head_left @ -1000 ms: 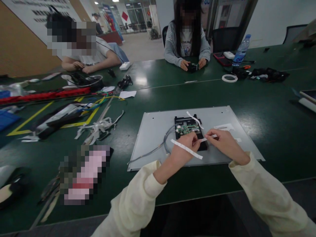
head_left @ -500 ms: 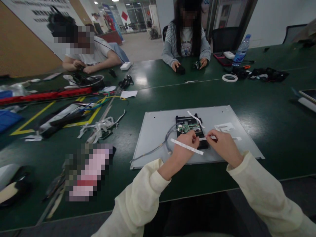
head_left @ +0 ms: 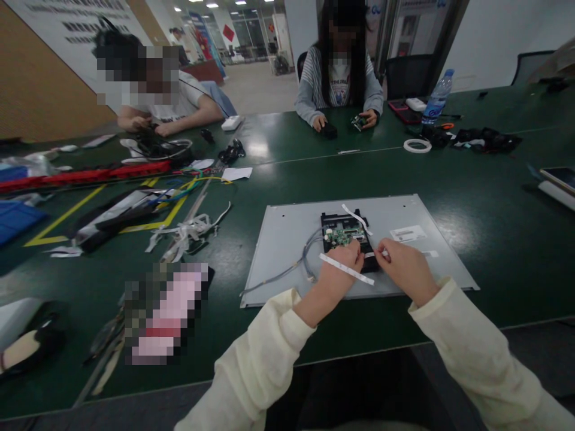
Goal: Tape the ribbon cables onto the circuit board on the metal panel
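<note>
My left hand [head_left: 339, 266] is closed in a pinch over the lower part of a black plastic frame with a green circuit board [head_left: 340, 237]. My right hand [head_left: 408, 263] pinches just to its right. A short white tape strip [head_left: 369, 255] runs between the fingertips of both hands, across the frame. Another white strip [head_left: 345, 269] lies across the back of my left hand. A third, curled strip [head_left: 354, 218] hangs on the frame's top edge. Beneath everything lies a flat grey metal panel [head_left: 287, 239], with grey cables [head_left: 287, 272] trailing left from the board.
A phone [head_left: 173, 317] and crumpled white strips [head_left: 193, 232] lie left of the panel. Farther off are a tape roll [head_left: 417, 146], a water bottle [head_left: 438, 99] and black cables [head_left: 231, 152]. Two people sit across the green table [head_left: 278, 173], their hands on small parts.
My right fingertips have come slightly closer to my left hand, and less of the tape strip shows between them. The whole view has shifted slightly.
</note>
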`<move>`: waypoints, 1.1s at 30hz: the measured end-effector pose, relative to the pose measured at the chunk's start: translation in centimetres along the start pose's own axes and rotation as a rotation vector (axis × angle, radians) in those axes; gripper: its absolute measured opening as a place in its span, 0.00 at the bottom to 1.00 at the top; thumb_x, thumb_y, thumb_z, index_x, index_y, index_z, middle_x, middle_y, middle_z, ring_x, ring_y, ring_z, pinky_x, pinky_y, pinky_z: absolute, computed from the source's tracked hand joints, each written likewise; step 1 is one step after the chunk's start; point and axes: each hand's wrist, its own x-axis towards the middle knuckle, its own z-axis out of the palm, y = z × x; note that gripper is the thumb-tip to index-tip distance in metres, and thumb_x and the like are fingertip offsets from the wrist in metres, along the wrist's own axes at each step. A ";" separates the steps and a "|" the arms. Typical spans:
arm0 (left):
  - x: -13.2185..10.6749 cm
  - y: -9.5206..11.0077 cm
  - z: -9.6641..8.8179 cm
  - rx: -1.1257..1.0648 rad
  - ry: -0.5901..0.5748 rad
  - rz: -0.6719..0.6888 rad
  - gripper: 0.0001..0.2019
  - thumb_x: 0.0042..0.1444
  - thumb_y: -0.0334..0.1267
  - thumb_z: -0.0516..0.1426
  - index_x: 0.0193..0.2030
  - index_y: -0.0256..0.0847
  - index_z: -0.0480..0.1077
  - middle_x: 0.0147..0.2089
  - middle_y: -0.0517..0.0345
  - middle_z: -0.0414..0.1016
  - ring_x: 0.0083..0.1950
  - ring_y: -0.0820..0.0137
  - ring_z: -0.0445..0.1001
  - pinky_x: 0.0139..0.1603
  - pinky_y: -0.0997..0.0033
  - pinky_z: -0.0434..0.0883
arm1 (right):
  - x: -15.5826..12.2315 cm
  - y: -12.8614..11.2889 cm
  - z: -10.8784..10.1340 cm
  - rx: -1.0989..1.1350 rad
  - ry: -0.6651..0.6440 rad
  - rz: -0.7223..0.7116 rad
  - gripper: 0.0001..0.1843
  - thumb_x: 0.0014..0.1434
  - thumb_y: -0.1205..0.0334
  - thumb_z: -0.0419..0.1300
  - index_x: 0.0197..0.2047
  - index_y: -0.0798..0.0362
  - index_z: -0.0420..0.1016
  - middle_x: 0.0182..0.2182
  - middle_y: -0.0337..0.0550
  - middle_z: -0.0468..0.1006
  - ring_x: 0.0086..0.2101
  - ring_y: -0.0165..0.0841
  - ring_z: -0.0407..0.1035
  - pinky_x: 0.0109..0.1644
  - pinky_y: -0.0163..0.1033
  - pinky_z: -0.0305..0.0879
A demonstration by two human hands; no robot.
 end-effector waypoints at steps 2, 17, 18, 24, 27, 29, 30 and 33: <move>0.0 0.1 -0.2 0.046 -0.006 0.005 0.10 0.62 0.39 0.49 0.43 0.38 0.67 0.32 0.51 0.76 0.33 0.63 0.76 0.32 0.68 0.68 | 0.0 -0.1 -0.1 -0.036 -0.012 0.012 0.08 0.63 0.57 0.50 0.36 0.50 0.66 0.28 0.42 0.76 0.27 0.35 0.70 0.27 0.36 0.46; -2.4 0.7 -1.9 0.103 -0.062 -0.148 0.12 0.61 0.38 0.48 0.47 0.37 0.65 0.34 0.52 0.76 0.36 0.62 0.77 0.33 0.70 0.65 | -1.3 0.8 0.4 -0.117 0.095 0.191 0.09 0.62 0.61 0.51 0.46 0.51 0.64 0.28 0.41 0.77 0.27 0.35 0.71 0.26 0.35 0.48; -2.5 0.7 -1.8 0.099 -0.055 -0.151 0.12 0.62 0.37 0.47 0.47 0.37 0.65 0.34 0.52 0.76 0.36 0.62 0.77 0.33 0.70 0.65 | -1.3 0.9 0.4 -0.094 0.125 0.190 0.09 0.61 0.62 0.50 0.45 0.51 0.65 0.29 0.42 0.77 0.28 0.35 0.71 0.27 0.35 0.51; -2.7 0.5 -1.5 0.067 -0.039 -0.128 0.13 0.62 0.34 0.45 0.47 0.35 0.66 0.34 0.49 0.76 0.35 0.62 0.76 0.35 0.70 0.66 | 0.4 1.4 0.8 0.318 0.296 -0.069 0.18 0.62 0.62 0.47 0.55 0.53 0.62 0.49 0.49 0.74 0.48 0.38 0.69 0.49 0.43 0.65; -2.7 0.3 -1.4 0.071 -0.027 -0.109 0.12 0.62 0.34 0.45 0.47 0.35 0.66 0.34 0.49 0.76 0.35 0.62 0.76 0.35 0.70 0.66 | 1.4 0.8 1.4 0.439 0.239 -0.193 0.26 0.63 0.62 0.46 0.64 0.53 0.52 0.57 0.48 0.69 0.55 0.39 0.64 0.57 0.48 0.61; -2.8 0.3 -1.5 0.077 -0.015 -0.097 0.12 0.61 0.34 0.46 0.47 0.35 0.66 0.33 0.49 0.76 0.35 0.62 0.77 0.34 0.69 0.66 | 1.8 0.4 1.8 0.445 0.202 -0.180 0.28 0.63 0.62 0.46 0.65 0.52 0.48 0.57 0.48 0.68 0.55 0.40 0.65 0.57 0.51 0.62; -2.8 0.3 -1.6 0.079 -0.012 -0.093 0.12 0.61 0.34 0.46 0.47 0.35 0.66 0.33 0.49 0.76 0.35 0.62 0.77 0.34 0.69 0.66 | 1.9 0.3 1.9 0.442 0.192 -0.161 0.29 0.63 0.62 0.45 0.66 0.52 0.47 0.57 0.48 0.69 0.54 0.41 0.66 0.56 0.52 0.63; -2.9 0.3 -1.6 0.075 -0.009 -0.079 0.12 0.61 0.33 0.46 0.47 0.35 0.66 0.33 0.49 0.76 0.35 0.61 0.77 0.33 0.69 0.67 | 1.7 0.2 2.2 0.429 0.174 -0.123 0.30 0.63 0.62 0.45 0.67 0.52 0.45 0.55 0.48 0.72 0.50 0.42 0.70 0.54 0.52 0.66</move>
